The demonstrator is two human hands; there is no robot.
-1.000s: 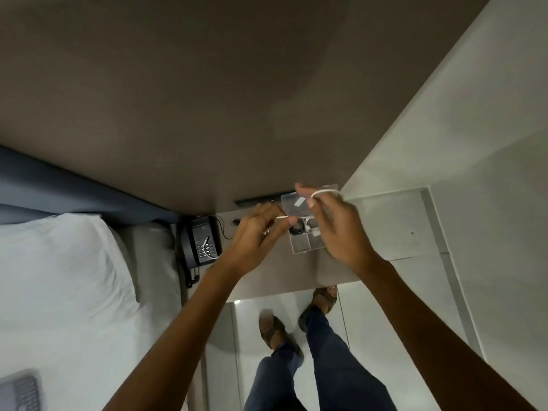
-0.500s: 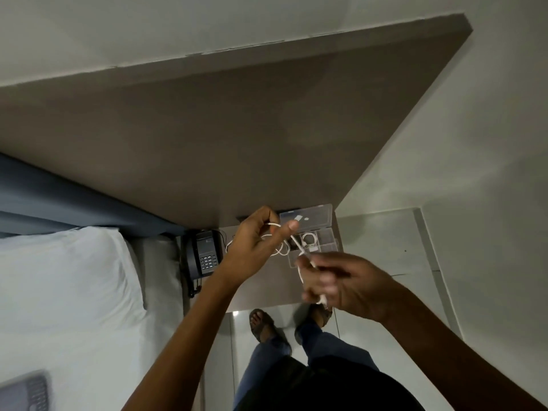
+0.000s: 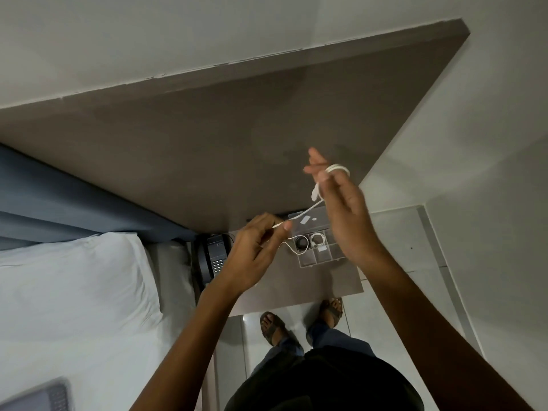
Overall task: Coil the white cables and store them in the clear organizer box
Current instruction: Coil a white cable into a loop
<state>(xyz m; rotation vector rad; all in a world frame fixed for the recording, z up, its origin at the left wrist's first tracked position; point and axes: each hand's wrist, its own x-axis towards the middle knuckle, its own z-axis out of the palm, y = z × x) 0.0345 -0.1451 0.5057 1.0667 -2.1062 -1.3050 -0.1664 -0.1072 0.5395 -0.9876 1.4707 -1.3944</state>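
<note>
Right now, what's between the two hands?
In the head view, a taut stretch of white cable runs from the left hand to loops around the right hand fingers; behind it sits the open box.

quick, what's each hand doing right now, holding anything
Left hand: closed, pinching the white cable between thumb and fingers.
Right hand: fingers partly open, the same cable looped around them, raised above the clear organizer box.

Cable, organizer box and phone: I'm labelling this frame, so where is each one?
cable [image 3: 305, 216], head view, on the taut stretch between the hands.
organizer box [image 3: 308, 264], head view, on its near clear rim.
phone [image 3: 216, 256], head view, on the keypad face.
</note>
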